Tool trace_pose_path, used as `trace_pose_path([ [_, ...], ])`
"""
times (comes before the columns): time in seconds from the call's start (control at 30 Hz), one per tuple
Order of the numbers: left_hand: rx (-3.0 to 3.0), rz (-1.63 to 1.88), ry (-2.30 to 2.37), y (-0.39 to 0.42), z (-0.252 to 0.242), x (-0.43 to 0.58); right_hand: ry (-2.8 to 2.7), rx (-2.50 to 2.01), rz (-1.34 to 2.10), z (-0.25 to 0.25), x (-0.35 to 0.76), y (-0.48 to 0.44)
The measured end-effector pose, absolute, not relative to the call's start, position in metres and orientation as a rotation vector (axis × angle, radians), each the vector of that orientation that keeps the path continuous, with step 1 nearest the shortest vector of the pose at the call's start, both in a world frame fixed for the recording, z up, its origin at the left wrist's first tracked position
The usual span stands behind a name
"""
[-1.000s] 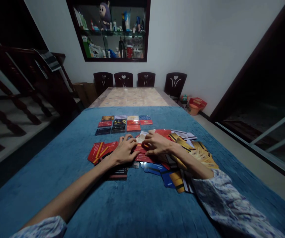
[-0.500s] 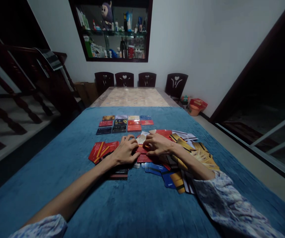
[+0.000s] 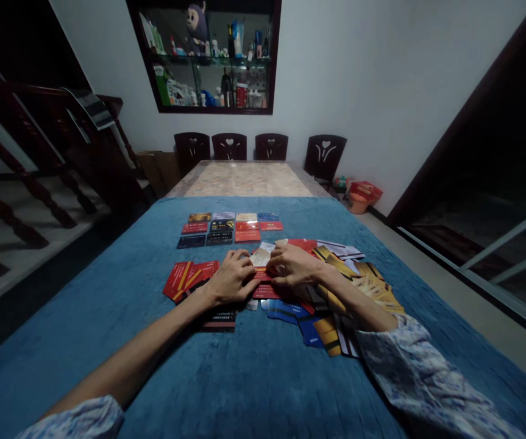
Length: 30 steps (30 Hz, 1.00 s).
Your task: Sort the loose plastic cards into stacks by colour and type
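My left hand [image 3: 231, 279] and my right hand [image 3: 294, 266] rest side by side on a loose heap of plastic cards [image 3: 336, 286] on a blue cloth [image 3: 253, 372]. Both hands have their fingers curled down onto red cards [image 3: 265, 291] in the middle of the heap, and a pale card [image 3: 261, 256] stands up between their fingertips. A fan of red cards [image 3: 188, 275] lies left of my left hand. Gold cards [image 3: 375, 286] spread to the right of my right wrist. Beyond the hands, several cards lie in a neat grid [image 3: 230, 228].
Past the blue cloth a bare marble tabletop [image 3: 244, 178] runs to several dark chairs [image 3: 269, 146] by the wall. A glass cabinet [image 3: 208, 55] with bottles hangs above. A wooden stair rail [image 3: 38, 152] stands left, a red basket [image 3: 363, 194] on the floor right.
The pale card between my fingertips has tipped up a little. My hands have hardly shifted on the heap.
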<state>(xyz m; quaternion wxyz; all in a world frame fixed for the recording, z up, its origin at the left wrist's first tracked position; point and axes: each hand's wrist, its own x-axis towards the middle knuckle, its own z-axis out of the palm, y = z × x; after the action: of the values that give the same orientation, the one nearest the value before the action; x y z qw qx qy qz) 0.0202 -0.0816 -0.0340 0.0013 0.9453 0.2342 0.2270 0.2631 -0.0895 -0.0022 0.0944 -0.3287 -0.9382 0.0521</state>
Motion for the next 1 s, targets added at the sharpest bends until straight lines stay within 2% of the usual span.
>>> trace_pose_path([
  [0.53,3.019,0.788,0.659,-0.072,-0.034,0.017,-2.640,-0.868,0.136,-0.008,0.273,-0.083],
  [1.0,2.851,0.862,0.883,-0.064,-0.042,0.018,-2.561,-1.000,0.099,-0.018,0.275,-0.075],
])
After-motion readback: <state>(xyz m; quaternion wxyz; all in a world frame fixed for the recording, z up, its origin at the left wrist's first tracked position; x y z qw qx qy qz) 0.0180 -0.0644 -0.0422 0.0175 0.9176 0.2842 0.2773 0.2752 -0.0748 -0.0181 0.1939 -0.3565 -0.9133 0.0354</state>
